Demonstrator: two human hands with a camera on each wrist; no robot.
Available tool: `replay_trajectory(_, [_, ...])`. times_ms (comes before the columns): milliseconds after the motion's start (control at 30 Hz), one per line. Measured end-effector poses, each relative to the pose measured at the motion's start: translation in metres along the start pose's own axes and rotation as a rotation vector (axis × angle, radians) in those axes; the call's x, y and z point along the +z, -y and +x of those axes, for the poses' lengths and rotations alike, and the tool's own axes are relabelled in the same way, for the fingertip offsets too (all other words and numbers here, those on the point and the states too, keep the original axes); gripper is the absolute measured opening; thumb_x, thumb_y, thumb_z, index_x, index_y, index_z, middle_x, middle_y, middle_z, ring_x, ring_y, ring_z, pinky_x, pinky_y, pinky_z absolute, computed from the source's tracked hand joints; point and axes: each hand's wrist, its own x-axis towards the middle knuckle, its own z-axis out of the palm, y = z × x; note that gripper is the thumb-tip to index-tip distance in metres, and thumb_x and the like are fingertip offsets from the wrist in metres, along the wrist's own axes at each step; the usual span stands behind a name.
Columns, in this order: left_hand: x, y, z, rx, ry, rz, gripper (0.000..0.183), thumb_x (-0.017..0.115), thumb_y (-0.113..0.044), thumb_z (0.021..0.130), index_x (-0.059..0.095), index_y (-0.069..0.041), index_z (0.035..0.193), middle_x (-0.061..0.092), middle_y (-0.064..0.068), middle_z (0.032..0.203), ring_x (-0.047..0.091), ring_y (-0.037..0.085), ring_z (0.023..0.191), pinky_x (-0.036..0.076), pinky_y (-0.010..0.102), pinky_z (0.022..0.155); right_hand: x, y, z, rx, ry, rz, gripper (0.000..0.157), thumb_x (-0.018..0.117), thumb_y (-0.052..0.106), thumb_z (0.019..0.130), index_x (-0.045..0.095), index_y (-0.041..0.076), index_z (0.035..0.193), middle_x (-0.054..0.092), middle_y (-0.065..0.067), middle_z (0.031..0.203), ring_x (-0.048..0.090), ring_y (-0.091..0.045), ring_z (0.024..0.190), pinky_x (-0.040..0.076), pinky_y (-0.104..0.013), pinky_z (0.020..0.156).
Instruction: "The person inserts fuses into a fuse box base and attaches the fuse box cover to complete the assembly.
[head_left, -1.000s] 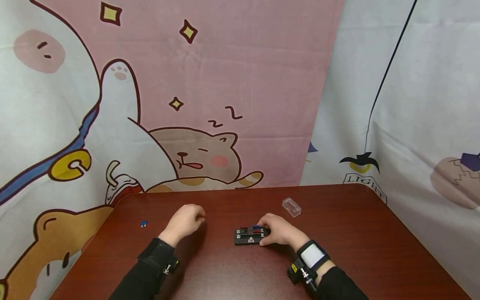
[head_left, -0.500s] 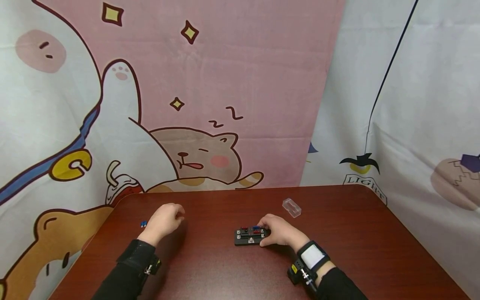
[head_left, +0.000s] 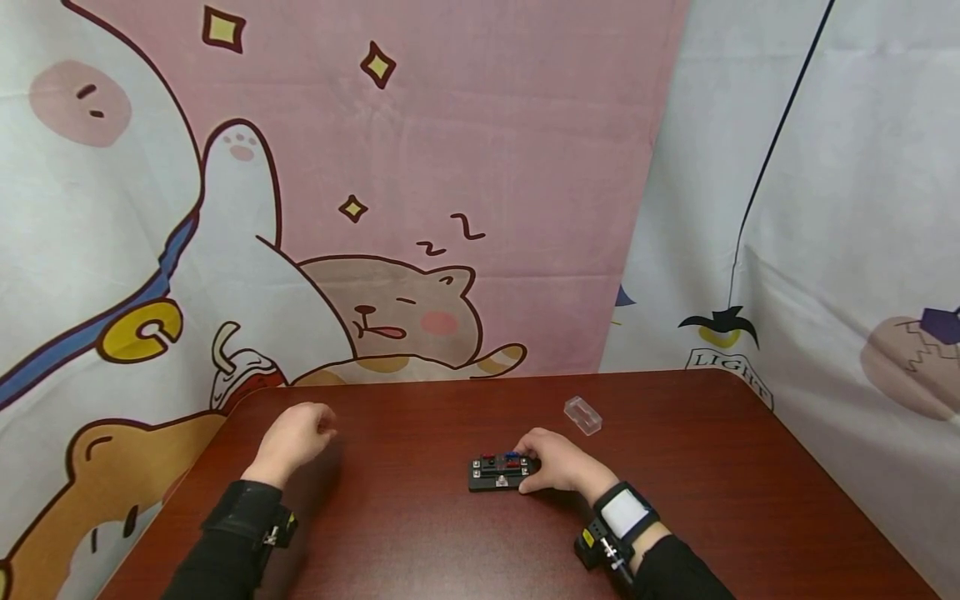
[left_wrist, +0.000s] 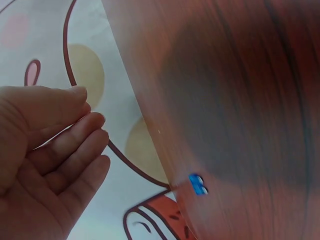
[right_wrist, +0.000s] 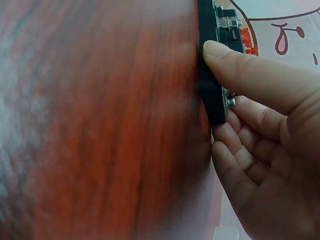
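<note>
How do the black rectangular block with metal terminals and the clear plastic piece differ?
The black block is opaque; the clear plastic piece is see-through. The block is longer than the piece. The right hand grips the block, while no hand touches the piece. Both are roughly rectangular.

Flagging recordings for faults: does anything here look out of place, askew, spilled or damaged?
No spill or damage shows. Mildly odd: the clear case lies askew on the table, and blue bits lie loose, apart from the block.
</note>
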Motion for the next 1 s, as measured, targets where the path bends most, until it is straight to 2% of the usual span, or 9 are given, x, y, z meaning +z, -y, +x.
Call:
replay_trajectory(267, [-0.007, 0.024, -0.004, -0.084, -0.005, -0.017, 0.024, 0.078, -0.006, 0.081, 0.069, 0.005, 0.1, 0.067, 0.023, 0.097, 0.063, 0.04, 0.088, 0.049, 0.055, 0.076, 0.0, 0.0, 0.0, -0.004, -0.002, -0.012, 0.038, 0.089, 0.019, 0.072, 0.067, 0.013, 0.102, 0.057, 0.004, 0.097, 0.055, -0.016, 0.089, 0.048, -0.042, 0.084])
replay_trajectory(467, [-0.011, 0.041, -0.008, -0.142, -0.011, -0.019, 0.027, 0.078, -0.008, 0.082, 0.068, 0.006, 0.103, 0.066, 0.025, 0.099, 0.063, 0.04, 0.087, 0.05, 0.054, 0.073, 0.001, 0.0, 0.0, -0.014, 0.001, -0.021, 0.038, 0.089, 0.019, 0.072, 0.067, 0.012, 0.102, 0.057, 0.004, 0.097, 0.055, -0.016, 0.089, 0.048, -0.042, 0.084])
replay_trajectory(633, [-0.013, 0.051, -0.01, -0.194, 0.007, -0.036, 0.03, 0.077, -0.01, 0.084, 0.068, 0.006, 0.108, 0.066, 0.025, 0.103, 0.063, 0.039, 0.087, 0.05, 0.053, 0.073, 0.0, 0.0, 0.0, -0.033, -0.002, -0.033, 0.039, 0.09, 0.019, 0.071, 0.067, 0.012, 0.101, 0.057, 0.004, 0.097, 0.056, -0.017, 0.09, 0.048, -0.042, 0.084])
replay_trajectory(1000, [-0.009, 0.068, -0.015, -0.245, 0.053, -0.064, 0.028, 0.076, -0.009, 0.084, 0.068, 0.005, 0.107, 0.065, 0.027, 0.106, 0.062, 0.039, 0.089, 0.049, 0.054, 0.075, -0.001, 0.001, -0.001, -0.033, 0.0, -0.027, 0.038, 0.089, 0.018, 0.071, 0.067, 0.011, 0.101, 0.057, 0.003, 0.097, 0.056, -0.018, 0.09, 0.048, -0.044, 0.084])
